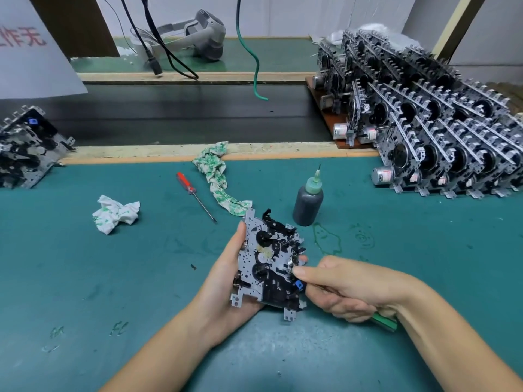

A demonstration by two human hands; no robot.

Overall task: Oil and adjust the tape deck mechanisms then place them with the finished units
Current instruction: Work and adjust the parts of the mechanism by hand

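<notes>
Tape deck mechanism (268, 261), one unit, sits upright in my left hand (226, 278), whose grip is curled around its left edge and underside, lifted just above the green surface (113, 278). My right hand (339, 287) is wrapped tight round one green-handled tool (385, 322), thumb and forefinger reaching the mechanism's right edge; I cannot tell exactly where the tool's tip lands.

Taking the mechanism as my landmark: one dark oil bottle (308, 203) with a needle nozzle stands just behind it to the right. One red-handled screwdriver (195, 195) lies behind it to the left. I count two printed rags: a twisted rag (218, 179) running back from the mechanism's top corner, and a crumpled rag (116, 213) further left. Far behind and right is the stack of finished units (438, 123), too many to count. Far left lies a smaller pile of mechanisms (25, 148). One headset (203, 35) rests well behind.
</notes>
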